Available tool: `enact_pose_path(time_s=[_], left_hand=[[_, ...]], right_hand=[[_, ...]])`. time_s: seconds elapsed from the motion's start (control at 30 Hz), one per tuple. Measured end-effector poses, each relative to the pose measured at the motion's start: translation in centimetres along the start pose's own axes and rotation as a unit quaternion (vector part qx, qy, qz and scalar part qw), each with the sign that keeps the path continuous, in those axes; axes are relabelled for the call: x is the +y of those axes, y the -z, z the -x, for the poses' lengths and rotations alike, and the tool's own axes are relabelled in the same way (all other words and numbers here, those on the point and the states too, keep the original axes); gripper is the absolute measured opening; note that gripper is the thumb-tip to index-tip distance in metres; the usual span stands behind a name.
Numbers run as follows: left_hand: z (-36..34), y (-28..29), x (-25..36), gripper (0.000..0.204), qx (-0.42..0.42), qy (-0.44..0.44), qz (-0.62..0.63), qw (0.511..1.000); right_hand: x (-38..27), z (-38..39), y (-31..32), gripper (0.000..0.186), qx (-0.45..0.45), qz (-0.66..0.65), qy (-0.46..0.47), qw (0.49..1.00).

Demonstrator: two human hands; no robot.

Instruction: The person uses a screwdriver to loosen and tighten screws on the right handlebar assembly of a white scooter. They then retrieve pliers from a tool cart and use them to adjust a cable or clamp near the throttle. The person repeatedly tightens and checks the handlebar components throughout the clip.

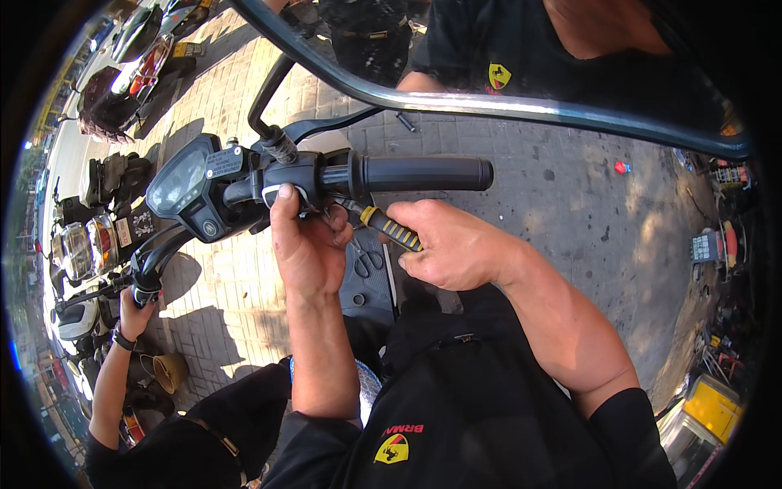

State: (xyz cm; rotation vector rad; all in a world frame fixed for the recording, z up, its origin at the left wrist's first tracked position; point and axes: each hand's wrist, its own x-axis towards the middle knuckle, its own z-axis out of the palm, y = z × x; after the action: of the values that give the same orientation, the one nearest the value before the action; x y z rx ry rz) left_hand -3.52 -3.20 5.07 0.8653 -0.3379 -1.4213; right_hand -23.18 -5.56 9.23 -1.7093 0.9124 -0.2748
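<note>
A scooter's handlebar with its black rubber grip [428,174] stretches across the middle, right of the dashboard [189,186]. My left hand [308,244] is closed around the switch housing [291,175] at the grip's inner end, thumb pressed on its face and fingers curled below. In my right hand [460,244] is a screwdriver [393,229] with a black and yellow handle. Its shaft points up and left to the underside of the housing; the tip is hidden behind my left fingers. A brake lever [330,124] runs above the grip.
A large mirror [521,104] arches over the top right. At left, another person's hand [137,314] holds the other handlebar end. Scissors [368,259] lie on the footboard. Parked scooters [90,244] line the left; a yellow box [713,407] and tools stand at lower right.
</note>
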Motion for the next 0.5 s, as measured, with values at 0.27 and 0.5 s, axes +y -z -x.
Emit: enact_pose_path(time_s=[0.27, 0.5], left_hand=[[0.1, 0.0, 0.1, 0.041, -0.003, 0.002, -0.015, 1.0], [0.0, 0.3, 0.0, 0.043, -0.001, 0.012, -0.022, 1.0]], right_hand=[[-0.1, -0.1, -0.8, 0.014, 0.04, 0.028, 0.004, 0.999], [-0.1, -0.1, -1.1, 0.018, 0.025, -0.022, -0.014, 0.999]])
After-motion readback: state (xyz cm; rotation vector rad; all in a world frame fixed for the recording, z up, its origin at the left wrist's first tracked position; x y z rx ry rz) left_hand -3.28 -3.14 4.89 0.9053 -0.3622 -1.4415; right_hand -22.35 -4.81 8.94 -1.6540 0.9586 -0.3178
